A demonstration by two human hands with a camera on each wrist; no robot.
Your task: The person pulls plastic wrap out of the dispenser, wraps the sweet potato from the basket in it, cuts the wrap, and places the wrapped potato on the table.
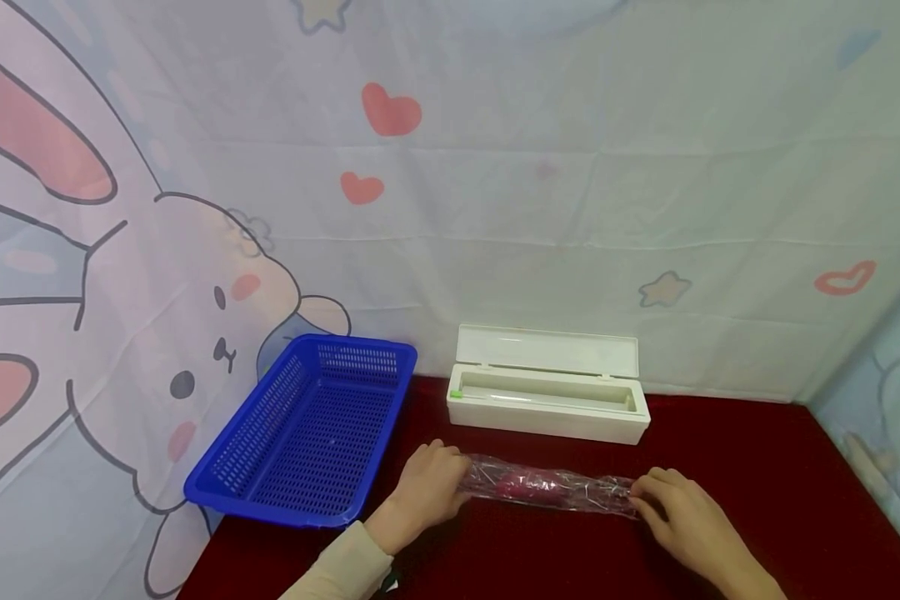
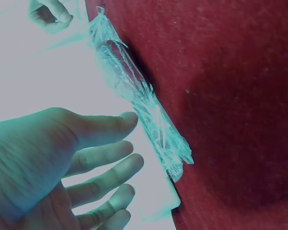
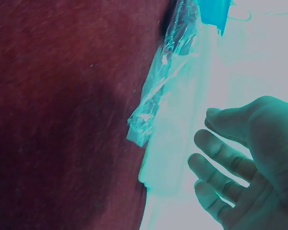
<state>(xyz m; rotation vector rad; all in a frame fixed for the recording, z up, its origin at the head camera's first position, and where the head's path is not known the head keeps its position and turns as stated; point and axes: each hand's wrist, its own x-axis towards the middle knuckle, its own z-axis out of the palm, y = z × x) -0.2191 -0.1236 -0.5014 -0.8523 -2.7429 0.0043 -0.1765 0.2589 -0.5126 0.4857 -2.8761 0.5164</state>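
A pink object (image 1: 528, 485) lies rolled in clear plastic wrap (image 1: 600, 493), with twisted, crumpled ends stretching out on both sides. My left hand (image 1: 431, 483) is at the left end of this bundle; in the left wrist view its thumb and fingers (image 2: 105, 158) are spread, the thumb tip close by the wrap (image 2: 158, 129). At the right end is my right hand (image 1: 678, 517). Its fingers (image 3: 216, 148) are relaxed and apart in the right wrist view, with a gap between them and the crumpled wrap (image 3: 149, 110).
Behind the bundle stands a white plastic wrap dispenser (image 1: 547, 423), lid raised, with a roll inside and a green slider (image 1: 456, 394) on its edge. To the left is a blue perforated basket (image 1: 270, 510). Dark red cloth (image 1: 735, 467) covers the table; a printed curtain (image 1: 540, 192) hangs behind.
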